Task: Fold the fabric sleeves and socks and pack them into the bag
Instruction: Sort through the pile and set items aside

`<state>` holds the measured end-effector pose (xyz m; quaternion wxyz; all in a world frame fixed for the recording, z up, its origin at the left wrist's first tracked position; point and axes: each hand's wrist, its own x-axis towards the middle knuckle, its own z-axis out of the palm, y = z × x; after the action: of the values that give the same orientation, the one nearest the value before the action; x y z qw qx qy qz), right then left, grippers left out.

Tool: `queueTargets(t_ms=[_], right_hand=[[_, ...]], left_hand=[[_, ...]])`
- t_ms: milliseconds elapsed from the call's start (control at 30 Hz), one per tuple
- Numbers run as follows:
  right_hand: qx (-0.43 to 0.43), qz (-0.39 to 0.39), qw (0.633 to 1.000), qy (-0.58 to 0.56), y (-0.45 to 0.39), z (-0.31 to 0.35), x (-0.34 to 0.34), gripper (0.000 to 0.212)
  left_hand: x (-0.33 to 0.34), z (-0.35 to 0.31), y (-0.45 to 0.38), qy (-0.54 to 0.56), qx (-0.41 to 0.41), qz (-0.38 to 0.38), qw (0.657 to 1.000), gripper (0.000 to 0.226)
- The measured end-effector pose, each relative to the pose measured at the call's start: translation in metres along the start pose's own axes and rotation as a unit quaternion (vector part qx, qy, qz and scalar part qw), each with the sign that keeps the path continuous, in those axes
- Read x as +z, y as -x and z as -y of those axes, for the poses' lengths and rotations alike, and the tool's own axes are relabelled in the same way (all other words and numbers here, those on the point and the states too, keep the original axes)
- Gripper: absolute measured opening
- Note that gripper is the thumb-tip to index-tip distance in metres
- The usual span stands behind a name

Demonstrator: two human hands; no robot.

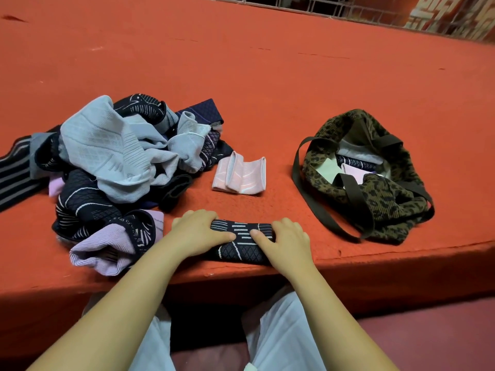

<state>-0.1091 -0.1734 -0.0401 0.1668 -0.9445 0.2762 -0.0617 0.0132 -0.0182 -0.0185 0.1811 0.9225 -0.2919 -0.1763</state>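
- Nearest the person, the left hand (199, 231) and right hand (288, 243) are pressing down on a dark patterned sleeve (241, 243) lying at the front edge of the orange worktop (267, 76), well left of the leopard-print bag (375, 188).
- Each hand's grip is lying mostly flat, fingers loosely bent over the cloth and thumbs pointing inward; neither appears to be pinching it, so I am reading this as flattening rather than holding.
- To fold this piece well, I judge the hands should be keeping the edges lined up and smoothing outward from the middle before turning one end over, since the stretchy knit is likely to spring back.
- Farther off, a pink folded piece (239, 174) is lying between the sleeve and the bag's far side, apparently waiting to be packed.
- Left of the bag, well apart, a heap of unfolded sleeves and socks (112, 167) is sitting in grey, lilac and dark prints, so much folding is remaining.
- The bag is slumping open, straps splayed, already holding folded pieces: pale green, dark patterned, pink and grey.
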Motion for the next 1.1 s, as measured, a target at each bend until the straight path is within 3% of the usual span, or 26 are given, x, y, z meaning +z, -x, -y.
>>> queueTargets(t_ms=[67,133,233,300,433,533,633,700,767,933,1100], right_hand=[[0.000,0.002,0.997,-0.075,0.003,-0.004,-0.004,0.040],[0.020,0.025,0.970,-0.241,0.007,-0.009,-0.013,0.027],[0.047,0.039,0.906,-0.418,0.011,-0.021,-0.030,0.017],[0.051,0.010,0.898,-0.438,0.011,-0.031,-0.046,0.011],[0.057,-0.080,0.920,-0.379,0.008,-0.065,-0.082,0.013],[0.075,-0.120,0.905,-0.400,0.003,-0.092,-0.108,0.009],[0.129,-0.050,0.861,-0.489,-0.004,-0.121,-0.133,0.027],[0.148,0.024,0.859,-0.490,-0.006,-0.137,-0.149,0.028],[0.149,-0.009,0.860,-0.488,-0.014,-0.155,-0.162,0.017],[0.147,-0.172,0.835,-0.502,-0.067,-0.207,-0.187,0.017],[0.159,-0.077,0.846,-0.502,-0.132,-0.216,-0.176,0.022]], left_hand=[[0.007,-0.008,0.005,0.198,0.015,-0.033,0.980,0.029],[0.016,-0.021,0.010,0.347,0.029,-0.063,0.935,0.023],[0.028,-0.046,0.009,0.427,0.054,-0.070,0.900,0.019],[0.032,-0.067,0.003,0.477,0.062,-0.062,0.875,0.015],[0.035,-0.118,-0.014,0.463,0.101,-0.072,0.877,0.010],[0.035,-0.158,-0.027,0.443,0.134,-0.066,0.884,0.008],[0.033,-0.195,-0.043,0.440,0.154,-0.082,0.881,0.011],[0.031,-0.215,-0.054,0.455,0.157,-0.076,0.874,0.011],[0.031,-0.233,-0.067,0.480,0.157,-0.033,0.863,0.008],[0.028,-0.260,-0.109,0.453,0.153,0.047,0.877,0.051],[0.021,-0.264,-0.144,0.397,0.116,0.042,0.909,0.065]])
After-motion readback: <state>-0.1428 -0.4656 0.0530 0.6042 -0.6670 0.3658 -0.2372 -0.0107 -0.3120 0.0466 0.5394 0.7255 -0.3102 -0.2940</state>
